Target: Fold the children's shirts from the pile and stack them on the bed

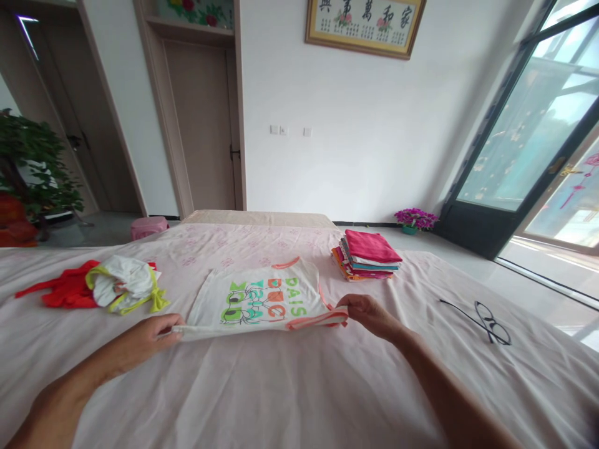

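Observation:
A small white shirt (262,296) with orange trim and a green and orange print lies flat on the pink bedsheet (290,386). My left hand (150,337) pinches its near left corner. My right hand (369,312) grips the near right edge at the orange trim. Both hands are closed on the cloth.
A crumpled white and yellow garment (124,284) lies on a red one (65,290) at the left. A stack of folded clothes (367,255) sits at the right back. Black glasses (489,321) lie on the sheet at the right. Doors, a plant and a glass door surround the bed.

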Demonstrator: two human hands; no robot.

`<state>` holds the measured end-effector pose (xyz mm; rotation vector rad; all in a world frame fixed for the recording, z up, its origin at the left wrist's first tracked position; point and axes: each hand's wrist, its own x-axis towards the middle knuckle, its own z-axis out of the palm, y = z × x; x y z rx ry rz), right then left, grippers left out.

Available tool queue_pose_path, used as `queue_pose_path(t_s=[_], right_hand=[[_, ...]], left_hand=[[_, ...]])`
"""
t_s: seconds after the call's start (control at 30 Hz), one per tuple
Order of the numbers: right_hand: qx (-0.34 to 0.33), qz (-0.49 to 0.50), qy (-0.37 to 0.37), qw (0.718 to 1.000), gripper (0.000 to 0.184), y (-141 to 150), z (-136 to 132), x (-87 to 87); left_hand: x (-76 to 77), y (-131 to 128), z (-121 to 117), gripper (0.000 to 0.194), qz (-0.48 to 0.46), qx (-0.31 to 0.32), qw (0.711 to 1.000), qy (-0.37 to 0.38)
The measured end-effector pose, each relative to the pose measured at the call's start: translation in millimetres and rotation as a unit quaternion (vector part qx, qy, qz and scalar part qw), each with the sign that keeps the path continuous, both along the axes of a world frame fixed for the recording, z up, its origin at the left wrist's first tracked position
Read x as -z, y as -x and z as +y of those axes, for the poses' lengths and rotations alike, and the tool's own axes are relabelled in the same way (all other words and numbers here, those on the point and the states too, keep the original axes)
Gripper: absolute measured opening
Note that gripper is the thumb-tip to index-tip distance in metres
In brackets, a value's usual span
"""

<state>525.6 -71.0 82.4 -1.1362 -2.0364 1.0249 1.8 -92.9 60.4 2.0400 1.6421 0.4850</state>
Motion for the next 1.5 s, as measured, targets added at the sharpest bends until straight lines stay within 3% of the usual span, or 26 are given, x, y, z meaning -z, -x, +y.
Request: queue_pose_path(t_s=[0.07,0.13,0.23,0.3,0.4,0.63,0.83,0.93,1.0,1.07,1.17,1.27,1.5], right_hand=[[-0.011,0.025,0.032,0.999,0.033,3.9,10.5,-3.8],[0.006,0.021,0.028,0.999,0.036,11.5,30.3,-3.3],[0.103,-0.048,-0.022,0.993,0.038,26.9,69.8,7.4],[0.184,-0.128,-0.075,0.972,0.036,36.9,94.8,18.9],[0.234,-0.193,-0.112,0.946,0.03,46.4,119.5,36.1],[0.249,-0.24,-0.11,0.932,0.024,46.9,128.5,55.3],[0.253,-0.312,-0.113,0.909,0.025,47.4,126.0,47.6],[0.275,-0.352,-0.161,0.88,0.028,55.1,115.8,35.6],[0.265,-0.36,-0.214,0.868,0.029,68.2,102.4,28.9],[0.22,-0.351,-0.254,0.874,0.032,87.9,84.6,26.9],[0.127,-0.336,-0.293,0.886,0.041,120.3,57.3,34.9],[0.065,-0.358,-0.279,0.889,0.055,137.5,42.6,51.5],[0.091,-0.421,-0.214,0.877,0.061,109.3,59.7,75.4]], left_hand=[[-7.3,-2.2,4.1,0.029,-0.036,0.026,0.998,0.037],[-9.8,-8.1,14.7,0.028,-0.076,0.006,0.996,0.045],[-1.2,-21.7,39.1,0.028,-0.121,-0.059,0.99,0.03],[10.3,-30.2,56.9,0.025,-0.1,-0.125,0.987,0.002],[26.9,-38.3,78.4,0.021,0.023,-0.208,0.978,-0.029],[37.5,-50.8,88.4,0.032,0.181,-0.248,0.952,-0.013],[42.1,-58.3,78.7,0.036,0.221,-0.259,0.939,-0.045],[41.2,-59.9,71.1,0.036,0.245,-0.237,0.925,-0.165],[39.4,-66.4,66.2,0.036,0.223,-0.181,0.923,-0.257],[39.2,-78.9,62.4,0.036,0.155,-0.101,0.934,-0.305],[45.2,-101.8,58.2,0.039,0.081,0.011,0.953,-0.291],[54.2,-113.6,55.4,0.048,0.111,0.07,0.962,-0.237],[56.0,-89.9,57.5,0.056,0.226,0.014,0.963,-0.143]])
